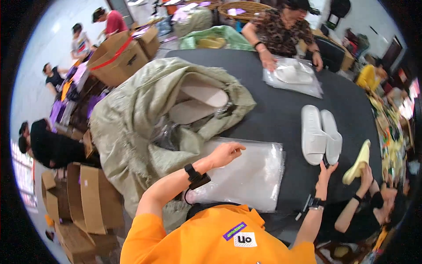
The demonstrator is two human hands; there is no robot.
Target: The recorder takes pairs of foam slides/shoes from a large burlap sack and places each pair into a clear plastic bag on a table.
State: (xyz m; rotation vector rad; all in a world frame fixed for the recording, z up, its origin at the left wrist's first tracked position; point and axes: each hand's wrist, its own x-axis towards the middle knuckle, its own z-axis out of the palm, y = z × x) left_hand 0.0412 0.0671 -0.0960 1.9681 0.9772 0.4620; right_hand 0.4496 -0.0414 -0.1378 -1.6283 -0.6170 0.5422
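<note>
The right hand [325,170] is pinching the unbagged white slide sandals [311,125] at the table's [268,114] right, while the left hand [226,154], loosely spread, is hovering over flat, unfilled plastic bags [252,180].

The middle of the room is being taken up by a dark table [259,114]; behind its far right side, space is being filled by a black chair [332,52]; the left side is being closed off by a pale wall [50,42], from which a soft sheen is being reflected; lower on that side, bright light is being let in by a window [27,178]; at the upper right, the view is being bounded by another pale wall [373,20].
</note>
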